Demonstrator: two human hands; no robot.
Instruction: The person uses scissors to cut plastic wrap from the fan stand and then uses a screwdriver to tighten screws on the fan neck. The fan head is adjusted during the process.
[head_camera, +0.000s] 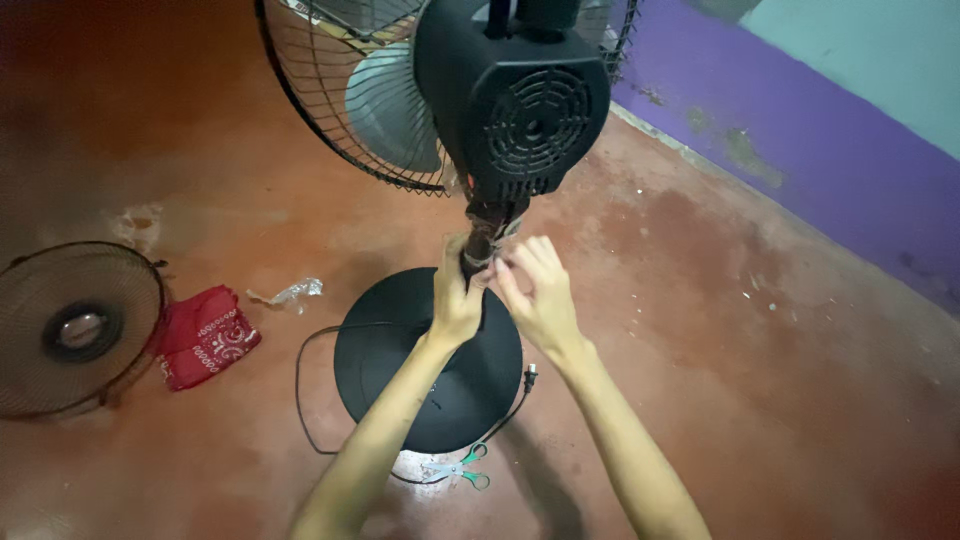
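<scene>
Over on the far left of the red floor (200, 150) lies a detached round fan grille (75, 325), flat on the ground with a shiny cap at its hub. Just beside it, touching its rim, sits a crumpled red patterned cloth (208, 335). A little further right there is a scrap of clear plastic wrap (290, 293), apart from the cloth.

Next comes the pedestal fan itself. Its round black base (400, 400) rests on the floor, with a black power cord (305, 400) looping out around its left side and ending in a plug (529, 377) at the right edge of the base. A pair of green-handled scissors (460, 470) lies on the floor at the near rim of the base.

The left hand (455, 300) is wrapped around the fan's pole (482, 240), gripping it firmly just below the motor housing (520, 100). Close to its right, the right hand (535, 290) has its fingertips pinched at the same spot on the pole, where some pale, shiny wrapping shows; I cannot tell exactly what those fingers hold. Above the hands, the black motor housing faces me with its vented back, and behind it to the left are the wire guard (340, 90) and grey blades (390, 110).

Along the right runs a purple wall (800, 130), scuffed near the floor.
</scene>
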